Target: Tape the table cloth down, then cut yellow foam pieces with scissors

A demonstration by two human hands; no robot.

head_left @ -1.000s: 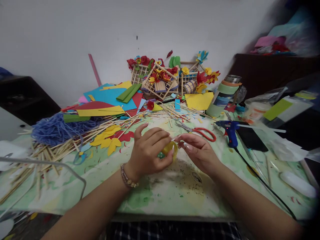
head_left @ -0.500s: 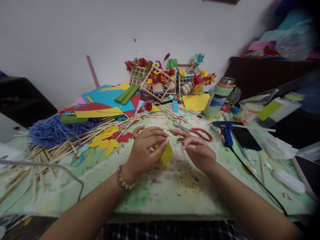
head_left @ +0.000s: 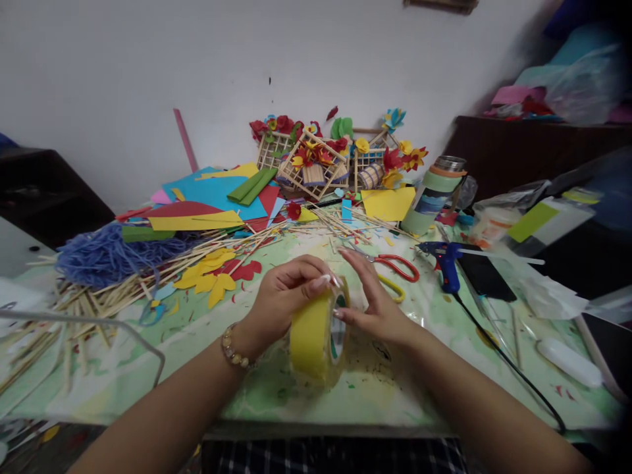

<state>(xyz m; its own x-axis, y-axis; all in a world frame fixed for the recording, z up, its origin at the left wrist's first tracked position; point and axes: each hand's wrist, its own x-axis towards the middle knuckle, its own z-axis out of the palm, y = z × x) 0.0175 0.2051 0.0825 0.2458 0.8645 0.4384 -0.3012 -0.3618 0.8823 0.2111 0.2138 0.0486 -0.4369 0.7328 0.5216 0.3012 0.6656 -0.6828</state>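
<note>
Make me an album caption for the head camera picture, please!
Left hand gripping a yellow tape roll, right hand against its side, red-handled scissors beyond.

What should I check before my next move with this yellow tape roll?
1. Left hand on the tape roll: ok, gripping its upper edge.
2. Right hand at the roll: ok, thumb by its open side.
3. Tape's free end found: cannot tell.
4. Red-handled scissors unobstructed: not ok, partly hidden behind the right hand.
5. Glue gun apart from both hands: ok.
6. Table tidied: not ok, yellow paper petals lie loose.
</note>
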